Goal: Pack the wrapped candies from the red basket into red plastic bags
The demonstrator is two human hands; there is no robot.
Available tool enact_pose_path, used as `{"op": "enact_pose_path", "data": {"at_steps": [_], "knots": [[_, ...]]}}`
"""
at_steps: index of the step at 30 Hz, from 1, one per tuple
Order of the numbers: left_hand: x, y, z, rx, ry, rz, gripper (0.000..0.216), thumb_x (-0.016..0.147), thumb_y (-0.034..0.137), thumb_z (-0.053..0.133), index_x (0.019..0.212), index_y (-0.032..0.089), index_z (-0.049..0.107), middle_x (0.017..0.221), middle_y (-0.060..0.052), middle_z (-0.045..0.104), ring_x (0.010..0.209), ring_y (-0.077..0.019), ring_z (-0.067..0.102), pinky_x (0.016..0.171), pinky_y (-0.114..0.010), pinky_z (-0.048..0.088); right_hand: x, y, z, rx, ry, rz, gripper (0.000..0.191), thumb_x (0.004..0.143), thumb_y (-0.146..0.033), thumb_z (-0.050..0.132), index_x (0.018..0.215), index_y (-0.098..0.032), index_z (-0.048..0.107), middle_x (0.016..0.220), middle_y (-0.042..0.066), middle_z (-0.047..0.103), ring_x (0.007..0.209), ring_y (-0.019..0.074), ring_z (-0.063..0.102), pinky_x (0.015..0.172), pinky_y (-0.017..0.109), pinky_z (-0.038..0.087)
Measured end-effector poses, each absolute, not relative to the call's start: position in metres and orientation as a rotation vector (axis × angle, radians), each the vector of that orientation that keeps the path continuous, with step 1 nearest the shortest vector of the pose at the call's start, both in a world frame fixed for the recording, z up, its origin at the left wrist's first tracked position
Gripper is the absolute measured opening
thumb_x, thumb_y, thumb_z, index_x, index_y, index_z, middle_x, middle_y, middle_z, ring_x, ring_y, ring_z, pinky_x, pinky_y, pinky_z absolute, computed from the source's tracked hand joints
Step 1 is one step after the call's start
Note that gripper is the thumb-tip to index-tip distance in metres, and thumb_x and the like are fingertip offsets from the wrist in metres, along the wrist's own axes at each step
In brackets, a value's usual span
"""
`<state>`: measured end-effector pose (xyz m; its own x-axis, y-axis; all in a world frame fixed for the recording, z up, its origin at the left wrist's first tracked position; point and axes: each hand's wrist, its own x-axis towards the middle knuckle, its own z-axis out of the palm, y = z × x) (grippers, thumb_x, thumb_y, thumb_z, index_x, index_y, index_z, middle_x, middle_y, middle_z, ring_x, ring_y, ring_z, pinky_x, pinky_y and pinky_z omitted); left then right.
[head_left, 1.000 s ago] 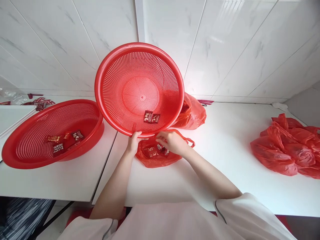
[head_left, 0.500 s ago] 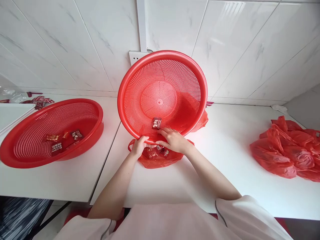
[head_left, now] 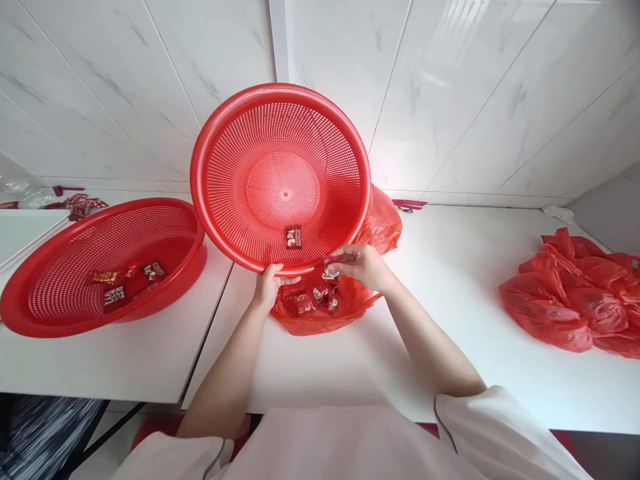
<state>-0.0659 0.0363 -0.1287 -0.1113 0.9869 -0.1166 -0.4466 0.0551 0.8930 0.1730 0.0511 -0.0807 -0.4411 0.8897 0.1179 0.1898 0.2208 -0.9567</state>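
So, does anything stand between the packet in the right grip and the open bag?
Nothing visible. The right grip holds the packet over the open bag; the tilted basket hides part of the bag's far side.

2 glossy plastic baskets (head_left: 280, 93), crinkled plastic bag (head_left: 320, 325), shiny packets (head_left: 293, 237), smooth tabletop (head_left: 450, 267), glossy tiles (head_left: 445, 100)

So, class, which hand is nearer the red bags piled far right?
Right. The right hand is left of the pile; the left hand, gripping the basket, is farther left.
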Motion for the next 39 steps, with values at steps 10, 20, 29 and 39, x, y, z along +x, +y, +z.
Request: {"op": "enact_pose_path", "data": {"at_steps": [10,20,29,39], "knots": [[-0.064,0.035,-0.127,0.737,0.973,1.433,0.026,0.069,0.022,0.062,0.094,0.015,0.06,0.097,-0.006,0.064,0.094,-0.0246,0.065,0.072,-0.041,0.061,0.169,0.042,-0.072,-0.933,-2.353,0.935,0.02,0.091,-0.028,0.053,0.09,-0.02,0.071,0.081,0.002,0.072,0.066,0.014,0.061,0.065,0.026,0.047],[-0.036,0.017,-0.136,0.821,0.948,1.205,0.02,0.074,0.026,0.06,0.087,0.013,0.066,0.093,-0.009,0.07,0.085,-0.0255,0.068,0.062,-0.034,0.06,0.159,0.047,-0.086,-1.136,-2.19,0.327,0.031,0.097,-0.034,0.04,0.114,-0.019,0.062,0.119,0.011,0.063,0.11,0.0222,0.058,0.096,0.036,0.046],[-0.037,0.012,-0.132,0.9,0.989,1.11,0.025,0.076,0.027,0.058,0.091,0.011,0.069,0.093,-0.01,0.071,0.085,-0.027,0.069,0.065,-0.036,0.059,0.155,0.046,-0.102,-1.089,-2.522,0.578,0.067,0.092,-0.054,0.044,0.145,-0.014,0.036,0.142,0.017,0.047,0.13,0.029,0.046,0.108,0.048,0.036],[-0.051,0.027,-0.129,0.73,1.004,1.324,0.02,0.07,0.026,0.061,0.084,0.013,0.065,0.083,-0.006,0.068,0.086,-0.0247,0.067,0.068,-0.036,0.06,0.165,0.047,-0.081,-0.921,-1.924,1.162,0.037,0.092,-0.042,0.051,0.115,-0.018,0.068,0.106,0.005,0.072,0.097,0.022,0.068,0.087,0.035,0.054]]}}
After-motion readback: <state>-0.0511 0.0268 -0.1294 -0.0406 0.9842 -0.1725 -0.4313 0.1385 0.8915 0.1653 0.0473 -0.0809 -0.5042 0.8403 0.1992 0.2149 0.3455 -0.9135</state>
